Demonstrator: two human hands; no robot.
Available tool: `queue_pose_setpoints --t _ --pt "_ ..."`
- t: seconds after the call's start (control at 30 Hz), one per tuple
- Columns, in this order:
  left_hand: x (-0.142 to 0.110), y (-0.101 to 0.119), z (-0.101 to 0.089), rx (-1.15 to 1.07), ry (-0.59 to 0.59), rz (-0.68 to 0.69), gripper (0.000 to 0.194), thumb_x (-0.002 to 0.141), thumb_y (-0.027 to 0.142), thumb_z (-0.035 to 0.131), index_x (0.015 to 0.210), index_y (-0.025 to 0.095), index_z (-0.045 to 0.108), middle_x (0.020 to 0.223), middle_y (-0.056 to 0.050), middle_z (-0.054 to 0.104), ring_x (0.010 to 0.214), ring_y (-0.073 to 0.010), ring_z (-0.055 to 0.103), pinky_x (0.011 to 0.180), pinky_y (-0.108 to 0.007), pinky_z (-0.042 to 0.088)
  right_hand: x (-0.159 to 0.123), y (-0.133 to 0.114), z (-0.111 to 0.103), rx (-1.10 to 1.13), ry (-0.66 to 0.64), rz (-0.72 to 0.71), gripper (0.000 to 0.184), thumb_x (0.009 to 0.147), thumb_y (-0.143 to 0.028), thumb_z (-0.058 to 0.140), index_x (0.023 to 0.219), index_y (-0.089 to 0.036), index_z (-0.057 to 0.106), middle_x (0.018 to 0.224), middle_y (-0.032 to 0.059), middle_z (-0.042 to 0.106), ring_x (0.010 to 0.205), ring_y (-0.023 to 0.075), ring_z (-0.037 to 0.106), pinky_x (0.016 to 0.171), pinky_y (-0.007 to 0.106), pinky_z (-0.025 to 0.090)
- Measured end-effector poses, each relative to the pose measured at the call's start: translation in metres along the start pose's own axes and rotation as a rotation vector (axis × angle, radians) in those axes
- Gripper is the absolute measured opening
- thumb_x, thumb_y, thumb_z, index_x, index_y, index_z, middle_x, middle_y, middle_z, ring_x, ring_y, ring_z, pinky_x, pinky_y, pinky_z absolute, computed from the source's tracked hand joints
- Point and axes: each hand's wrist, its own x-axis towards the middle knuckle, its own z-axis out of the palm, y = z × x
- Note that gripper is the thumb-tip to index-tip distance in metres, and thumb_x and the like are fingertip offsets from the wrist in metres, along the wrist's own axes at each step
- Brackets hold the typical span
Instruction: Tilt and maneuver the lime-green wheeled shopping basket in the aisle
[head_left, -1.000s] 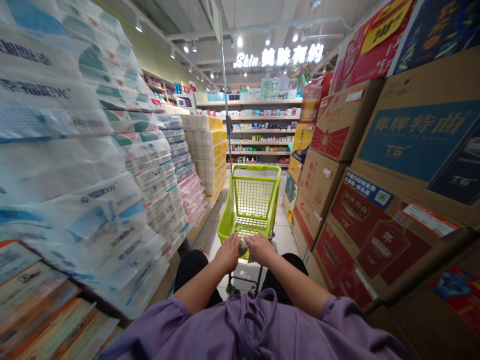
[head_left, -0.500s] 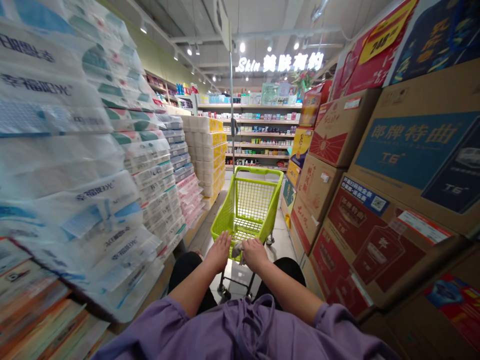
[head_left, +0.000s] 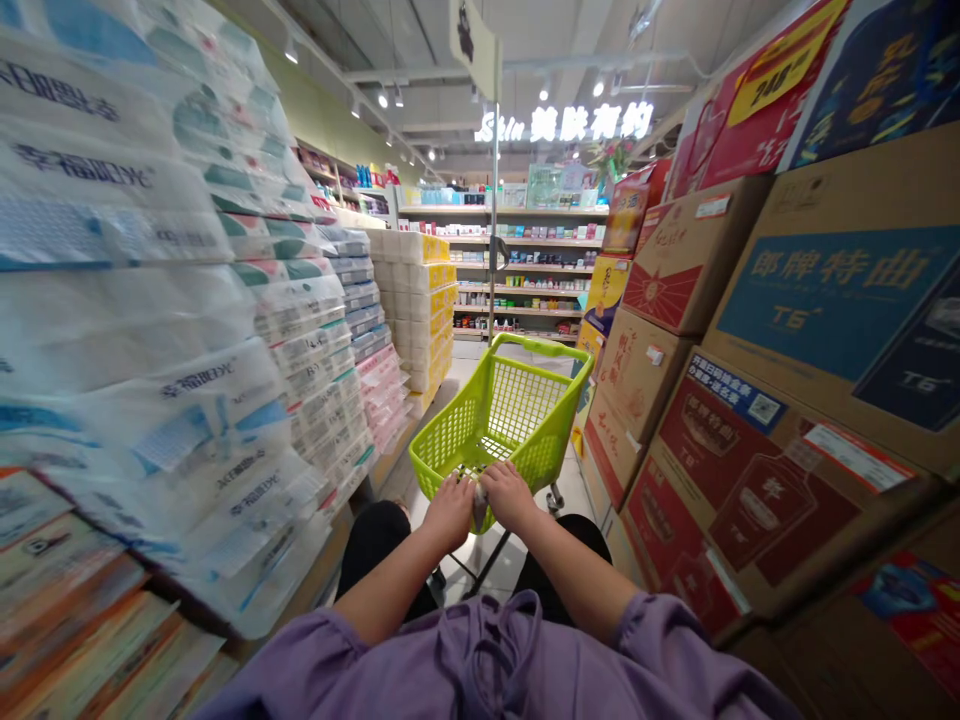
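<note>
A lime-green shopping cart [head_left: 559, 455] with a lattice basket stands right in front of me, turned at an angle. My left hand [head_left: 452, 510] is curled over the basket's near rim, left of centre. Just beside it, my right hand [head_left: 508, 493] grips the same rim, its fingers bent over the edge. A small crumpled greyish thing [head_left: 479, 506] shows between the two hands; I cannot make out what it is. Dark specks show on the basket floor past my fingers. The cart's dark legs and a wheel [head_left: 555, 498] are visible below.
Tall stacks of wrapped tissue packs [head_left: 202, 380] line the aisle's left side, with yellow-and-white packs [head_left: 420, 305] farther on. Cardboard cartons [head_left: 780, 480] are piled along the right. Beyond a thin upright pole [head_left: 493, 200], stocked shelves [head_left: 525, 240] cross the far end.
The cart has swung round, its far end shifting to the right and its near end slightly left. Both hands have stayed at the near rim, and the left fingers are more bent now.
</note>
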Motion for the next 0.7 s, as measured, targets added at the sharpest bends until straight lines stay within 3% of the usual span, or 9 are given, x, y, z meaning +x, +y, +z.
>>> queue_pose_setpoints --t 0.07,0.17,0.27,0.37,0.5,0.7 --pt "-0.003 0.012 0.001 -0.001 0.023 -0.003 0.064 0.078 0.019 0.048 0.140 0.008 0.038 0.152 -0.019 0.033 0.143 -0.0327 0.021 0.116 -0.050 0.019 -0.002 0.001 0.002 0.001 -0.001 -0.019 0.024 0.094 -0.025 0.043 0.105 -0.023 0.064 0.113 0.0057 0.063 0.115 0.0200 0.048 0.111 0.037 0.020" --pt "-0.010 0.013 0.003 0.039 0.020 -0.024 0.064 0.078 0.015 0.047 0.140 0.002 0.036 0.153 -0.024 0.025 0.144 -0.0354 0.019 0.115 -0.050 0.019 -0.003 0.019 -0.009 -0.032 -0.046 -0.057 0.024 0.093 -0.021 0.043 0.104 -0.025 0.064 0.111 0.0047 0.063 0.113 0.0194 0.049 0.112 0.041 0.016" --pt "-0.015 0.007 0.005 0.061 0.011 -0.038 0.065 0.077 0.013 0.047 0.140 0.000 0.035 0.153 -0.026 0.023 0.144 -0.0362 0.017 0.115 -0.050 0.018 0.002 0.046 -0.026 -0.064 -0.081 0.078 0.026 0.090 -0.015 0.043 0.104 -0.025 0.063 0.117 0.0059 0.062 0.119 0.0201 0.045 0.112 0.044 0.011" --pt "-0.016 0.003 0.007 0.079 0.015 -0.043 0.065 0.077 0.013 0.048 0.139 -0.003 0.036 0.152 -0.029 0.024 0.143 -0.0371 0.017 0.115 -0.050 0.016 0.006 0.055 -0.032 -0.075 -0.096 0.148 0.027 0.089 -0.014 0.043 0.103 -0.024 0.063 0.115 0.0064 0.062 0.118 0.0202 0.046 0.112 0.042 0.012" --pt "-0.017 -0.008 0.005 0.110 0.003 -0.097 0.059 0.082 0.011 0.044 0.138 -0.007 0.037 0.150 -0.032 0.024 0.143 -0.0369 0.019 0.116 -0.048 0.016 0.007 0.033 -0.019 -0.047 -0.029 0.187 0.022 0.089 -0.015 0.044 0.098 -0.022 0.063 0.110 0.0076 0.062 0.112 0.0206 0.048 0.109 0.036 0.020" --pt "-0.018 -0.034 -0.007 0.120 -0.025 -0.231 0.054 0.084 0.011 0.041 0.136 -0.003 0.042 0.149 -0.028 0.031 0.142 -0.0345 0.024 0.116 -0.047 0.017 0.016 -0.006 0.001 -0.004 0.025 0.160 0.022 0.090 -0.018 0.045 0.104 -0.022 0.062 0.114 0.0067 0.062 0.112 0.0215 0.048 0.107 0.035 0.024"
